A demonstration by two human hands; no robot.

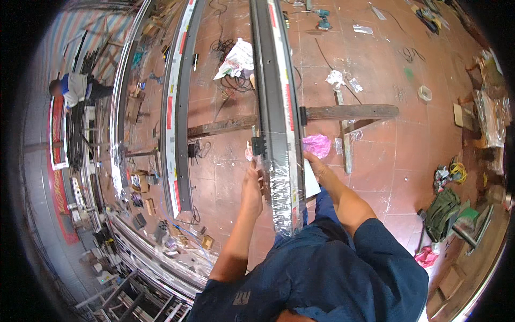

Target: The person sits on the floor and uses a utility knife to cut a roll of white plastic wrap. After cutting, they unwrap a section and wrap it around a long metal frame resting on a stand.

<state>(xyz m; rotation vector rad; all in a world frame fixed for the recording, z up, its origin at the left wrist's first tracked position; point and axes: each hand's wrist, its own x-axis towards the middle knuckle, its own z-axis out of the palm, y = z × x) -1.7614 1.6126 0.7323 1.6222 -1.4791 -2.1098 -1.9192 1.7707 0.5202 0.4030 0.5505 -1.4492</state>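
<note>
A long dark metal profile (268, 70) with a taped edge runs from the top of the view toward my body. Clear plastic film (280, 188) is wrapped around its near end. My left hand (252, 185) is at the profile's left side, thumb up, with the fingers curled in against its side and partly under it. On the other side, my right hand (316, 165) reaches behind the profile's edge, so its fingers are hidden. A white sheet-like piece (311, 180) shows beside that hand, and a pink plastic bag (317, 145) lies just beyond it.
A wooden support beam (348, 112) crosses below the profile. Parallel on the left lies another profile (174, 107). Cables and a white bag (237, 59) lie on the tiled floor; a cordless drill (323, 20) is farther off. Another person (78, 88) stands far left.
</note>
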